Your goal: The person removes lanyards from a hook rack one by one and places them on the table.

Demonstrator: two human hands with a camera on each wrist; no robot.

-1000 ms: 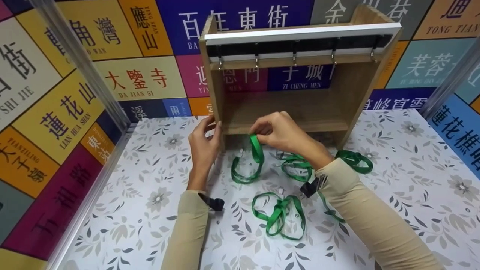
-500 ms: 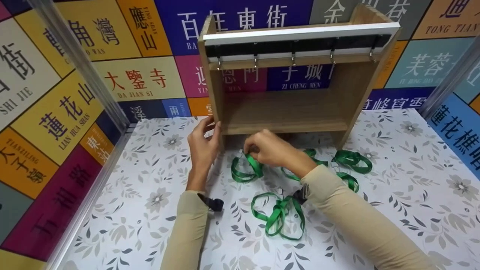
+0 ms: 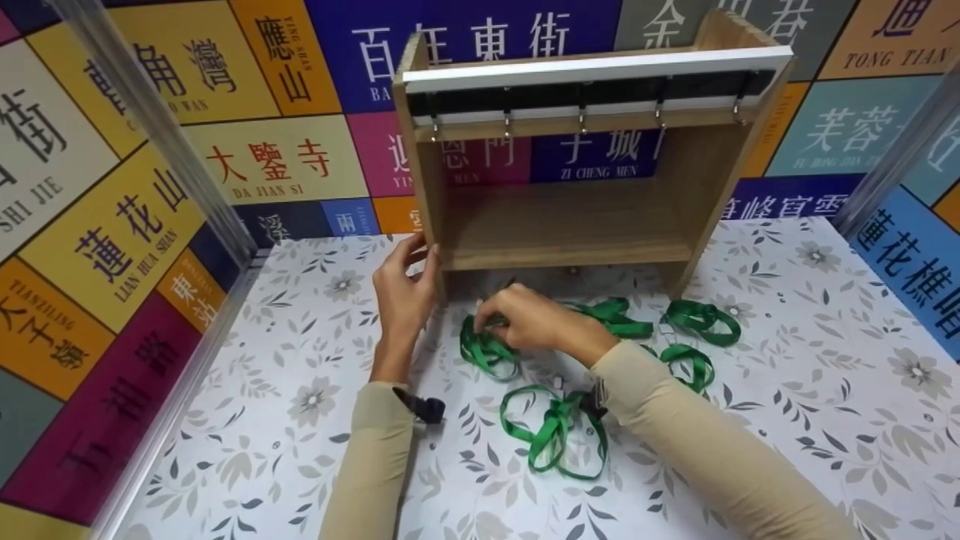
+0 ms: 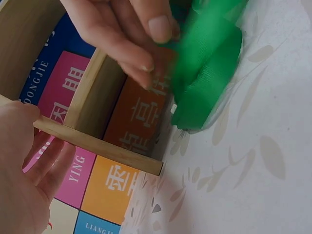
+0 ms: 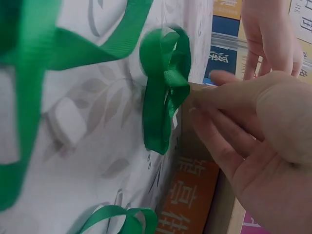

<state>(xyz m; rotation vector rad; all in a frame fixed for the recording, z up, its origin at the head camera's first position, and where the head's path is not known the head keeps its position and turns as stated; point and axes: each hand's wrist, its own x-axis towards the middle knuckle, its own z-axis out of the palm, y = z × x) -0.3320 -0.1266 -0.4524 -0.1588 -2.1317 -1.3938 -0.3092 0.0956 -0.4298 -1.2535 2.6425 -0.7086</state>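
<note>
My left hand (image 3: 405, 289) holds the left side panel of a wooden rack (image 3: 562, 225), its thumb in front and the other fingers behind the edge. Just above the table by the rack's front left foot is my right hand (image 3: 529, 319), fingers loosely bent and slightly parted. Beneath its fingertips a looped green ribbon lanyard (image 3: 487, 356) lies in a loose heap, blurred in the left wrist view. In the right wrist view the lanyard (image 5: 165, 92) is right beside the fingertips, and no clear grip on it shows.
More green lanyards lie around: one in front (image 3: 555, 431), one behind the right forearm (image 3: 619, 315), others to the right (image 3: 701, 321). A row of metal hooks (image 3: 583, 116) runs along the rack's top bar. Printed panels (image 3: 270, 161) wall in the flowered tabletop (image 3: 300, 465).
My right hand has come down and slightly left, lowering the lanyard from an upright strand into a heap on the table. My left hand has stayed on the rack.
</note>
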